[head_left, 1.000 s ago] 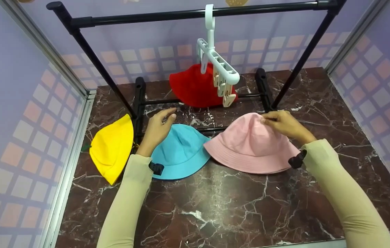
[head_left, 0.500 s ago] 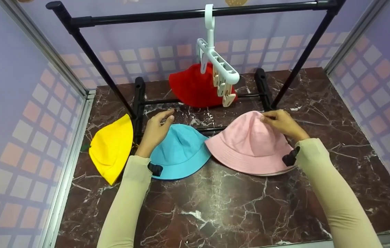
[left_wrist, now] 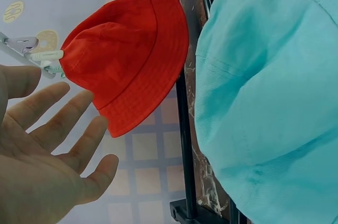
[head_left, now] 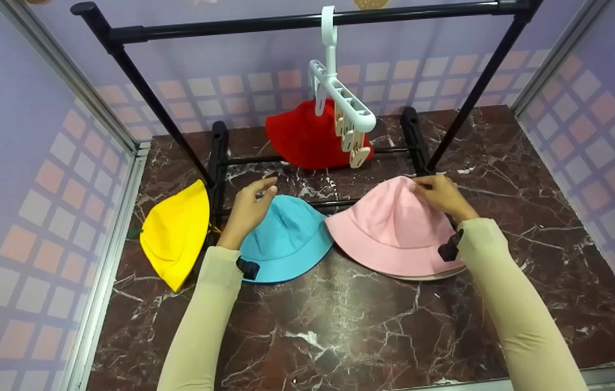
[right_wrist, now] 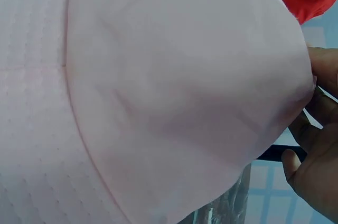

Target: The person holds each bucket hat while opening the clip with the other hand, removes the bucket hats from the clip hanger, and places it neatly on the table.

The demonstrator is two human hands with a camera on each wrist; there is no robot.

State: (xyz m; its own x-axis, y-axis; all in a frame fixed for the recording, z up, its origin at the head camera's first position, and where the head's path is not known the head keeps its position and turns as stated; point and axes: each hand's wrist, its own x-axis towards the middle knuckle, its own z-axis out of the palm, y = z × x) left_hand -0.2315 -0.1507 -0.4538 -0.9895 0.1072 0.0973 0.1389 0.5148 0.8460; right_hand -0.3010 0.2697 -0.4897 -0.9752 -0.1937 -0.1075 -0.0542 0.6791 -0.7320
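Note:
My right hand [head_left: 443,196] pinches the top of a pink bucket hat [head_left: 389,233], whose brim faces the front. In the right wrist view the pink crown [right_wrist: 185,76] fills most of the picture, with the right hand [right_wrist: 322,155] at its tip. A blue bucket hat [head_left: 291,233] lies to the left, its brim edge close to the pink one. Over its left side hovers my left hand [head_left: 250,209], holding nothing; its fingers are spread and relaxed in the left wrist view, beside the blue cloth [left_wrist: 264,102].
A black rack [head_left: 231,27] spans the back, with a pale clip hanger [head_left: 340,98] hooked on its bar. Behind the hanger sits a red bucket hat [head_left: 307,130]. A yellow hat [head_left: 174,233] leans by the rack's left foot. Walls enclose the marbled tabletop [head_left: 362,331].
My right hand and forearm have shifted slightly left, and the pink hat's front brim has come a little nearer, with a pale edge showing beneath it. The left hand has barely moved.

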